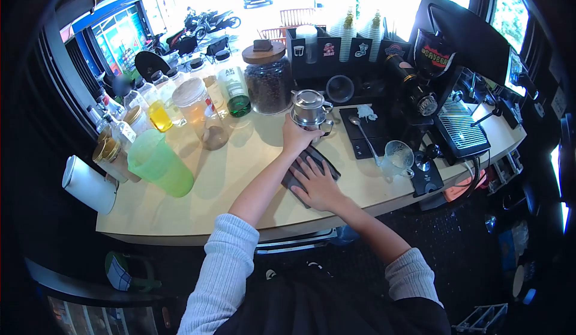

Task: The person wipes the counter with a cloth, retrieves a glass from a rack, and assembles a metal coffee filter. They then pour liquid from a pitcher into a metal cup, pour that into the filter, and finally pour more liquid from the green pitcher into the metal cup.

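Observation:
My left hand [298, 135] is wrapped round the lower part of a small handled cup [327, 127], mostly hidden by my fingers. A silver metal drip coffee filter [309, 108] with a lid sits upright on top of it. My right hand [319, 186] lies flat with fingers spread on a dark, flat piece that looks like a folded cloth [295, 185], on the table near its front edge. Right of the cup, a long spoon [365, 135] rests across a black scale [355, 149], and a glass mug [397, 158] stands near its tip.
Left on the wooden counter [240, 206] stand a green pitcher [161, 165], a clear lidded jar [201, 116] and several bottles. Behind are a coffee bean jar [267, 80] and a black cup organizer [330, 53]. A grinder [432, 56] and an espresso machine [462, 125] occupy the right.

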A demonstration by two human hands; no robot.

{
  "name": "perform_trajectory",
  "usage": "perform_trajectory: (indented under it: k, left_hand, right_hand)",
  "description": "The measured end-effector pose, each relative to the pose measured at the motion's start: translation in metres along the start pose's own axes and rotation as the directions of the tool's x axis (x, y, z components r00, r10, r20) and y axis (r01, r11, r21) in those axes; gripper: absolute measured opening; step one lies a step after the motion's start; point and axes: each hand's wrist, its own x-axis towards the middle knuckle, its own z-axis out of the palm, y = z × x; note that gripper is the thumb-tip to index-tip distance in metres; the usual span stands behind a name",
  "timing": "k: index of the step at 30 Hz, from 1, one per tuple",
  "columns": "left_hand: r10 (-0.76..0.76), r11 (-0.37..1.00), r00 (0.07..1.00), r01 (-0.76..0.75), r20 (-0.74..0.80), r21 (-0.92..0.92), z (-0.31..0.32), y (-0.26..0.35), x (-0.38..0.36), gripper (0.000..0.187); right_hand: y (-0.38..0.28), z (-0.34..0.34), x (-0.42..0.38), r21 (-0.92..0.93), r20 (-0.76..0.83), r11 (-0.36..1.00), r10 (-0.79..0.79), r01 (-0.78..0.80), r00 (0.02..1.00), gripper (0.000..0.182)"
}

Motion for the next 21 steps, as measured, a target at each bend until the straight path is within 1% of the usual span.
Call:
perform_trajectory:
  k: [1, 3, 5, 6, 7, 9, 10, 11, 12, 13, 14, 16, 17, 19, 20, 21]
  left_hand:
    - [-0.015, 0.996, 1.0, 0.017, -0.021, 0.088, 0.004, 0.004, -0.002, 0.073]
    - [-0.017, 0.996, 1.0, 0.018, -0.019, 0.087, 0.008, 0.011, -0.002, 0.072]
    - [0.015, 0.997, 0.998, -0.011, -0.06, 0.075, 0.007, 0.013, -0.001, 0.072]
    - [-0.082, 0.994, 0.996, 0.084, 0.028, -0.064, 0.003, 0.013, -0.003, 0.08]
    - [-0.088, 0.994, 0.996, 0.088, 0.016, -0.06, 0.0, 0.004, -0.002, 0.08]
    - [-0.129, 0.988, 0.991, 0.126, 0.026, 0.093, -0.007, -0.023, 0.0, 0.093]
    - [-0.172, 0.984, 0.983, 0.174, 0.064, -0.034, -0.03, -0.004, -0.007, 0.095]
    - [-0.062, 0.997, 0.996, 0.058, -0.071, -0.057, -0.048, -0.018, -0.01, 0.09]
    - [0.054, 0.996, 0.978, -0.066, -0.201, -0.057, -0.07, -0.033, -0.01, 0.085]
    - [0.156, 0.987, 0.929, -0.135, -0.336, 0.087, -0.1, -0.036, -0.009, 0.086]
    - [0.27, 0.955, 0.854, -0.18, -0.444, 0.235, -0.13, -0.034, -0.01, 0.087]
    - [0.377, 0.918, 0.704, -0.202, -0.601, 0.34, -0.176, -0.024, -0.004, 0.09]
    - [0.376, 0.918, 0.708, -0.197, -0.598, 0.344, -0.188, -0.02, 0.001, 0.09]
    - [0.444, 0.837, 0.629, -0.036, -0.638, 0.547, -0.204, -0.017, 0.01, 0.099]
    - [0.443, 0.837, 0.63, -0.034, -0.638, 0.547, -0.209, -0.021, 0.014, 0.099]
    - [0.267, 0.899, 0.732, 0.044, -0.627, 0.435, -0.212, -0.025, 0.018, 0.101]
  right_hand:
    - [-0.001, -0.001, 0.001, 0.004, 0.009, 1.0, 0.0, 0.0, 1.0, 0.057]
    - [-0.002, -0.005, 0.001, 0.001, 0.023, 1.0, 0.001, -0.001, 1.0, 0.058]
    - [-0.002, -0.003, 0.001, 0.021, 0.019, 1.0, 0.013, -0.013, 1.0, 0.057]
    - [-0.001, -0.003, 0.001, 0.022, 0.021, 1.0, 0.002, -0.002, 1.0, 0.057]
    - [-0.001, -0.002, 0.001, 0.01, 0.003, 1.0, -0.005, 0.005, 1.0, 0.056]
    - [-0.001, 0.0, 0.002, 0.006, -0.009, 1.0, -0.027, 0.027, 1.0, 0.056]
    - [-0.001, -0.001, 0.001, 0.008, -0.025, 0.999, -0.031, 0.031, 0.999, 0.056]
    - [-0.001, -0.001, 0.001, 0.012, -0.042, 0.999, -0.035, 0.035, 0.998, 0.056]
    - [-0.002, -0.004, 0.001, 0.026, -0.022, 0.999, -0.021, 0.021, 1.0, 0.056]
    - [-0.003, -0.004, 0.002, 0.039, -0.023, 0.999, -0.028, 0.029, 0.999, 0.056]
    - [-0.002, -0.004, 0.002, 0.029, -0.024, 0.999, -0.03, 0.031, 0.999, 0.056]
    - [-0.002, -0.004, 0.003, 0.015, -0.018, 0.999, -0.032, 0.032, 0.999, 0.056]
    - [-0.001, -0.004, 0.003, 0.022, -0.015, 0.999, -0.031, 0.032, 0.999, 0.056]
    - [-0.002, -0.004, 0.003, -0.004, -0.005, 1.0, -0.03, 0.03, 1.0, 0.056]
    - [-0.002, -0.005, 0.003, -0.001, -0.001, 1.0, -0.027, 0.027, 1.0, 0.055]
    - [-0.003, -0.004, 0.002, -0.002, 0.001, 1.0, -0.028, 0.028, 1.0, 0.055]
